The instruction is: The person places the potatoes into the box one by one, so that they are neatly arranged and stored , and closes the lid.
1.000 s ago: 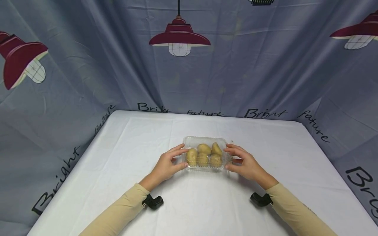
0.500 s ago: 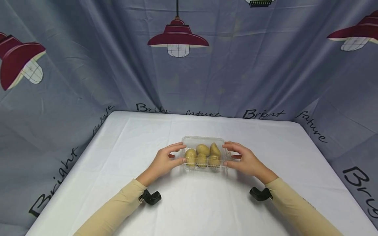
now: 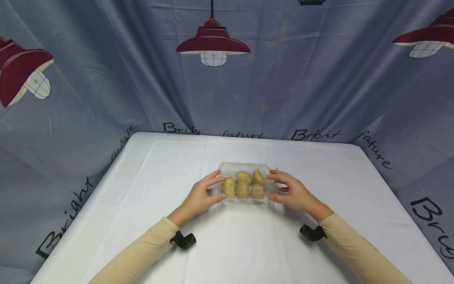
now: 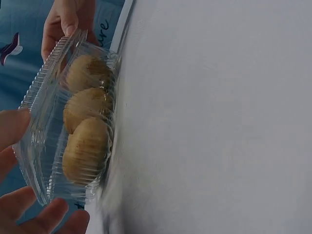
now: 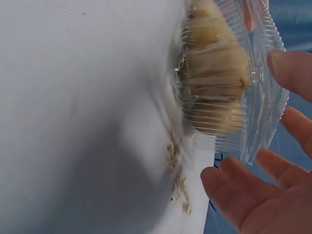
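A clear plastic clamshell box [image 3: 248,200] stands on the table with several potatoes [image 3: 243,176] inside. At its left end my left hand [image 3: 200,197] holds it, the thumb at the near rim and the fingers round toward the far corner. My right hand [image 3: 296,195] grips the right end in the same way. In the left wrist view the left thumb [image 4: 14,124] lies at the ribbed rim, with the fingertips by the lower corner. The right wrist view shows the right thumb [image 5: 292,70] over the rim and the fingers spread below it.
A white cloth covers the table [image 3: 170,165]. Brown dirt crumbs [image 5: 176,178] lie on it beside the box's right end. A blue-grey curtain [image 3: 266,90] printed with lamps and lettering surrounds the back and sides. Black wrist cameras [image 3: 183,240] sit at both cuffs.
My left hand has shifted slightly at the box's left end, its fingers moving a little away and back. My right hand has edged slightly left. The box has stayed nearly in place.
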Motion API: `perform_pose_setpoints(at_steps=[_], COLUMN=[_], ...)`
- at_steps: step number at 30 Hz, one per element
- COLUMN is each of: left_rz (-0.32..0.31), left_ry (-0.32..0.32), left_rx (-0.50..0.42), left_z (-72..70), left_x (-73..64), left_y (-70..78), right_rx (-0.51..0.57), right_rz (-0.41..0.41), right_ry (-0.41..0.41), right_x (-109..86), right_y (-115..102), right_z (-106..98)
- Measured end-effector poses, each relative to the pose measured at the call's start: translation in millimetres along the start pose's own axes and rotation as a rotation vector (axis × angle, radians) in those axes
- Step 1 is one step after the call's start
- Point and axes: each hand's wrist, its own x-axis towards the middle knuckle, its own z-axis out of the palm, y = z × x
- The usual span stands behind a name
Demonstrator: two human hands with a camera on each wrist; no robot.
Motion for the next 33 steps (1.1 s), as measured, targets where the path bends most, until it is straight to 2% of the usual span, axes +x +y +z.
perform_pose_setpoints(at_steps=[2, 5, 7, 10, 13, 16, 18, 21, 24, 28, 33], left_rz=[-0.021, -0.075, -0.128, -0.229, -0.339, -0.424, -0.455, -0.457, -0.43, -0.396, -0.379], left_ry=[0.01, 0.034, 0.052, 0.053, 0.022, -0.018, -0.027, -0.018, -0.003, 0.012, 0.015], left_rx=[-0.033, -0.097, -0.123, -0.172, -0.337, -0.549, -0.65, -0.721, -0.741, -0.747, -0.709], left_z=[1.7, 3.4, 3.9, 3.7, 4.5, 7.5, 10.3, 13.7, 14.5, 13.7, 12.4], left_x=[-0.7, -1.4, -2.4, -4.3, -5.9, -7.7, -9.0, -10.7, -11.7, -11.2, -8.9], left_y=[1.4, 4.3, 5.9, 7.2, 7.3, 6.0, 5.5, 4.4, 4.2, 4.8, 3.8], right_rx=[0.018, 0.072, 0.16, 0.34, 0.495, 0.573, 0.603, 0.633, 0.646, 0.647, 0.642], right_rz=[0.046, 0.166, 0.26, 0.351, 0.407, 0.443, 0.454, 0.444, 0.415, 0.402, 0.418], right_ry=[0.001, -0.006, -0.032, -0.086, -0.115, -0.1, -0.079, -0.046, -0.032, -0.025, -0.012], right_x=[-0.6, -1.2, -1.7, -3.0, -5.5, -8.6, -10.4, -13.1, -16.3, -19.1, -19.1], right_y=[-1.4, -4.2, -6.2, -7.3, -7.1, -7.0, -7.2, -6.5, -7.1, -10.3, -14.3], right_z=[-0.1, 0.5, 1.9, 5.2, 8.1, 10.6, 12.7, 16.8, 19.6, 20.9, 21.2])
